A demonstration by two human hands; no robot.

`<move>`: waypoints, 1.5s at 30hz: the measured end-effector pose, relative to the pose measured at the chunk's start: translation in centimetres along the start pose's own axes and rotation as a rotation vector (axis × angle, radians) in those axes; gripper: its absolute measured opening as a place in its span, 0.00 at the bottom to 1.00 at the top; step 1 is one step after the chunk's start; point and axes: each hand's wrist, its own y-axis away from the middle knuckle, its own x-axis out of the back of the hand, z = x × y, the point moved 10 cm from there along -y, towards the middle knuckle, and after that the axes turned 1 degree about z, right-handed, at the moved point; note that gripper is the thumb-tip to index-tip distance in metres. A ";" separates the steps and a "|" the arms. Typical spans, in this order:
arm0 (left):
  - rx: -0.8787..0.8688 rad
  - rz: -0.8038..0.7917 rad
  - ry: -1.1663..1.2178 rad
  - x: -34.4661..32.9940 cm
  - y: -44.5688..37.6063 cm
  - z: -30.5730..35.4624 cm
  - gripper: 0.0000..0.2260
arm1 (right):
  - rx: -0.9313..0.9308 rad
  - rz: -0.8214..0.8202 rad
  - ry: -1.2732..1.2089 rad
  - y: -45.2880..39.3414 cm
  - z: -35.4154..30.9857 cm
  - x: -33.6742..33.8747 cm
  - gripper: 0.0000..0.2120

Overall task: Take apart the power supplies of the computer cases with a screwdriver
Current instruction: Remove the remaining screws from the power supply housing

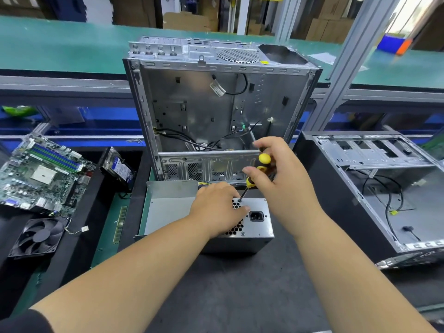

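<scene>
The power supply (254, 218) is sitting out of its case on the dark mat (240, 284), right in front of the person, with its socket face turned up. The left hand (217, 207) is lying over the vent holes on that face, fingers bent over the top and pressing down to keep the box from shifting. The right hand (276, 174) is gripping the yellow and black handle of the screwdriver (252, 180), fingers curled round it, and the tip is resting at a spot near the upper edge of the vent grille, just beside the left hand's fingertips (whether it is seated in a screw head is too small to tell).

Just behind the power supply, the stripped case (216, 111) is standing open, holding only loose cables, with an empty opening showing at its top right corner. A second case (374, 188) is lying on its side to the right, also gutted apart from a few wires. On the left, a motherboard (40, 174), a hard drive (117, 167) and a fan (39, 236) are lying apart on the bench.

Judging by this, the removal from the case is done and the opening of the box itself is only starting: a bent metal panel (168, 205) is lying against its left side, but the face plate is on and screws are showing along its lower edge.
</scene>
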 end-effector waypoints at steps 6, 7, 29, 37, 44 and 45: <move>-0.010 -0.009 -0.033 0.0 -0.2 0.2 0.20 | -0.078 0.017 -0.091 -0.4 0.6 0.5 0.16; -0.011 -0.005 -0.033 0.0 -0.2 0.3 0.20 | -0.077 0.013 -0.097 -0.4 0.6 0.5 0.14; -0.012 -0.028 -0.048 0.1 -0.4 0.4 0.22 | -0.101 0.125 -0.273 -1.1 0.4 0.1 0.15; -0.011 -0.030 -0.048 0.1 -0.4 0.3 0.21 | 0.040 0.141 -0.079 -1.3 -0.6 0.0 0.13; -0.009 -0.041 -0.049 -0.1 -0.4 0.3 0.22 | 0.058 0.162 -0.041 -1.2 -0.5 0.4 0.14; -0.009 -0.040 -0.050 -0.1 -0.4 0.3 0.22 | 0.053 0.148 -0.048 -1.2 -0.5 0.4 0.14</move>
